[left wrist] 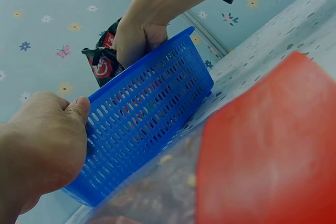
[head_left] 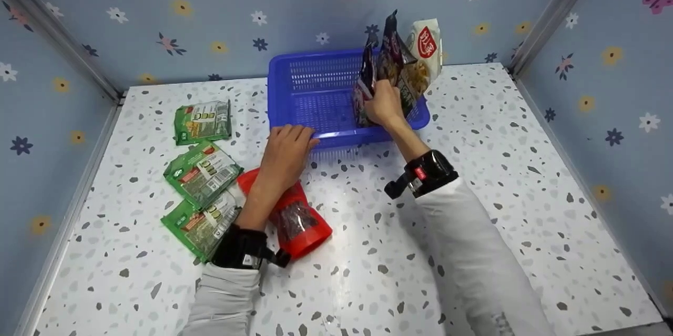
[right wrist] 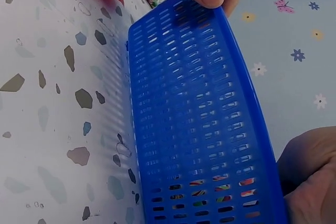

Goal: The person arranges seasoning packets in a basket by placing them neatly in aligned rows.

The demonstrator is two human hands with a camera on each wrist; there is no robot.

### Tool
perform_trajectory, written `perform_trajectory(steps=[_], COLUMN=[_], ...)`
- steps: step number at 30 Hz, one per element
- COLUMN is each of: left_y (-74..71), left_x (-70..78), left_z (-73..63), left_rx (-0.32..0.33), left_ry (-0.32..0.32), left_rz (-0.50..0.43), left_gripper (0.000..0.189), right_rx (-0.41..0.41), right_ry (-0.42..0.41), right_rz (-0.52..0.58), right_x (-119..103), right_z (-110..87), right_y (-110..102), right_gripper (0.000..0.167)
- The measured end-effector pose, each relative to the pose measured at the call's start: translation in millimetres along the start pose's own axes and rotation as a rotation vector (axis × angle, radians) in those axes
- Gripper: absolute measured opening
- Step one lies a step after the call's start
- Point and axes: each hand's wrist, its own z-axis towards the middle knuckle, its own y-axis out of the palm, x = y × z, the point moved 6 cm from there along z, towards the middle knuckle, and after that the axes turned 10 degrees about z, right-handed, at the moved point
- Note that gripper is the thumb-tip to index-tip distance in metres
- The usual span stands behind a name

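A blue plastic basket point(head_left: 299, 139) with slotted sides stands against the back wall. My left hand point(head_left: 286, 157) grips its front rim near the left corner, thumb outside in the left wrist view. Inside the basket's right part, my right hand point(head_left: 386, 104) has curled fingers at a dark snack packet point(head_left: 364, 83); its fingertips are hidden. Another dark packet point(head_left: 390, 54) stands just behind that hand. Farther right, a white packet point(head_left: 427, 52) with a red label leans above the rim. Below my left wrist lies a red pouch point(head_left: 310, 228) with a clear window.
Left of the basket, three green packets lie on the speckled tabletop: an upper packet point(head_left: 202, 121), a middle packet point(head_left: 204, 173) and a lower packet point(head_left: 202, 223) partly under the left forearm. Flower-patterned walls point(head_left: 200, 31) enclose the table at the back and sides.
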Motion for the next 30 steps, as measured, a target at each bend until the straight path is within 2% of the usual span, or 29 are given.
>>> perform_trajectory(steps=[3, 5, 6, 9, 11, 15, 19, 26, 30], left_y=[0.6, 0.8, 0.9, 1.0, 0.5, 1.0, 1.1, -0.5, -0.8], left_x=[-0.6, -0.7, -0.6, -0.5, -0.4, -0.2, -0.2, 0.8, 0.6], left_z=[0.5, 0.7, 0.8, 1.2, 1.0, 0.6, 0.5, 0.3, 0.3], left_rx=[-0.01, -0.016, -0.018, -0.012, -0.004, -0.001, -0.009, 0.034, 0.055], left_ry=[-0.005, -0.006, -0.006, -0.005, -0.003, -0.005, -0.008, 0.007, 0.013], left_rz=[-0.002, -0.003, -0.004, -0.011, -0.016, -0.019, -0.021, -0.001, 0.015], left_gripper=[0.04, 0.041, 0.042, 0.042, 0.041, 0.041, 0.041, 0.034, 0.031], right_rx=[-0.015, -0.021, -0.021, -0.013, -0.004, -0.016, -0.029, -0.036, -0.037], right_ry=[0.026, 0.05, 0.062, 0.104, 0.132, 0.184, 0.187, 0.155, 0.13], right_rz=[0.034, 0.055, 0.065, 0.089, 0.101, 0.124, 0.156, 0.176, 0.173], right_x=[1, 2, 1, -3, -9, -32, -54, -58, -60], right_z=[-1.2, -2.9, -4.2, -9.0, -14.0, -31.9, -49.2, -54.9, -59.3], right_y=[-2, -4, -5, -10, -15, -27, -38, -43, -47], right_gripper=[0.023, 0.009, 0.009, 0.045, 0.056, 0.048, 0.056, 0.068, 0.068])
